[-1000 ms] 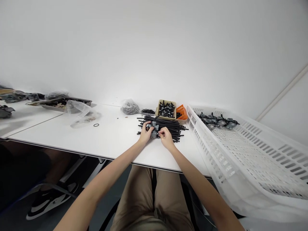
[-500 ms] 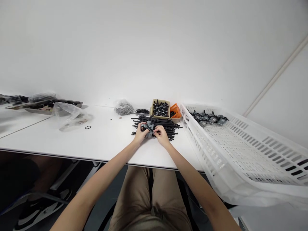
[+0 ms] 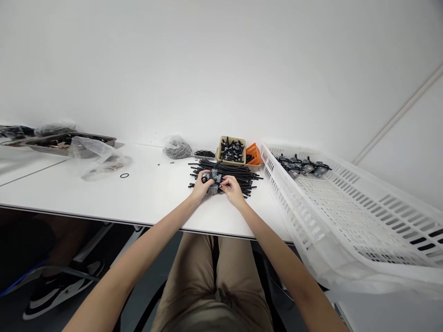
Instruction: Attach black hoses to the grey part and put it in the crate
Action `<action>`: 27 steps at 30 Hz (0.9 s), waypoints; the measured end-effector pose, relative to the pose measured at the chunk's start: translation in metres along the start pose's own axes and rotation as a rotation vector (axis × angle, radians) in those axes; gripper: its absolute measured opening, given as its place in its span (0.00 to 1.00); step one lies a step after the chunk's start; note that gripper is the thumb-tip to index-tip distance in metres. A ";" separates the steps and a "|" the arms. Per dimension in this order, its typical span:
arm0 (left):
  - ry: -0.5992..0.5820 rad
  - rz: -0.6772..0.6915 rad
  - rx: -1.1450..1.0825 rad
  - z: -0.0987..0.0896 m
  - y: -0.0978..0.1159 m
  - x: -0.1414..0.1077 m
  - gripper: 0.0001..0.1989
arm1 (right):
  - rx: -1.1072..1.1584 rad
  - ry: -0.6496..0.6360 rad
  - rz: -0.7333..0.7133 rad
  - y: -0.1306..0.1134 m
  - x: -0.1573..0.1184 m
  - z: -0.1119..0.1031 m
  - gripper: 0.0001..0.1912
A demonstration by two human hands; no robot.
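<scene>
1. Head view, with 12 o'clock pointing away from me to the wall: my hands met around a grey metal part (image 3: 213, 177), at the near edge of a heap of black tubes (image 3: 244, 172) on the bench (image 3: 155, 198).
2. I judged the metal part stiff and dense, rather heavy for its bulk yet manageable in one hand. Its smooth metal could have turned a little under dry fingertips; I did not think it fragile.
3. Its black fittings looked rubbery to me, likely to bend and to grip the skin rather than slide.
4. For a firm hold I favoured the metal body at its 9 o'clock side, with the thumb across the near face; the soft fittings seemed poor handles for the whole weight.
5. My left hand (image 3: 201, 186) was closed on that 9 o'clock side, bearing the part.
6. My right hand (image 3: 232, 190) was narrowed to a pinch at about 4 o'clock on the part, seemingly on a small black piece (image 3: 219, 182); the fingers hid its exact shape.
7. So the part lay between both hands, at 2 o'clock from the left and 10 o'clock from the right, the tubes spreading behind it and towards 2 o'clock.
</scene>
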State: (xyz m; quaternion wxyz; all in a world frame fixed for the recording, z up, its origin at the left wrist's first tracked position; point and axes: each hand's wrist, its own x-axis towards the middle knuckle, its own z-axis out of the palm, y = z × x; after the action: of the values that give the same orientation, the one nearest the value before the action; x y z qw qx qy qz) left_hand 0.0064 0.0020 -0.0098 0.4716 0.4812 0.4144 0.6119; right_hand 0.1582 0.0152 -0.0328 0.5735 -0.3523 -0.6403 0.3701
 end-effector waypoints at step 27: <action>-0.222 0.302 0.417 0.017 0.009 0.010 0.18 | 0.372 0.530 -0.381 -0.144 0.155 -0.055 0.34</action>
State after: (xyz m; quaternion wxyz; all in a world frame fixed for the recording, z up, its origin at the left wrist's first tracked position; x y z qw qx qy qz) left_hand 0.0205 0.0106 0.0043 0.3080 0.6882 0.4009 0.5203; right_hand 0.1950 0.0860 0.1708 0.8322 -0.2000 -0.4454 0.2626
